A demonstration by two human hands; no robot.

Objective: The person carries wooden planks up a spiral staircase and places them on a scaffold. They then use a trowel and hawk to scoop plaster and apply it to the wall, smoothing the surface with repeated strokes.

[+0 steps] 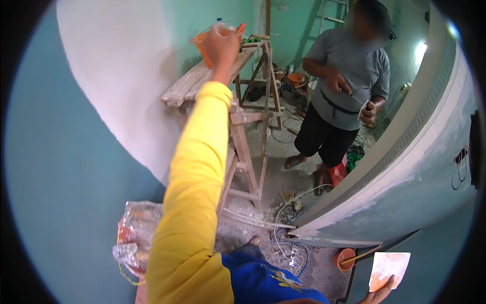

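Observation:
My left hand [223, 46], at the end of a yellow sleeve, reaches far forward to an orange bucket [202, 48] at the far end of a wooden plank platform. Its fingers are curled over the bucket's top, by the rim and handle; the exact grip is partly hidden behind the hand. Low on the right, my right hand [383, 292] grips a flat, squarish white board [389, 268] smeared with orange, the thumb lying on its face. Across from me a person in a grey shirt [349, 71] holds a small flat piece and a thin tool.
The trestle platform [187, 86] stands on splayed wooden legs. A cable [291, 202] crosses the dusty floor. Another orange bucket [344, 259] with a stick in it stands by a curved, patchy wall [405, 213]. A plastic-wrapped bundle [139, 228] lies at left. A ladder [332, 19] leans at the back.

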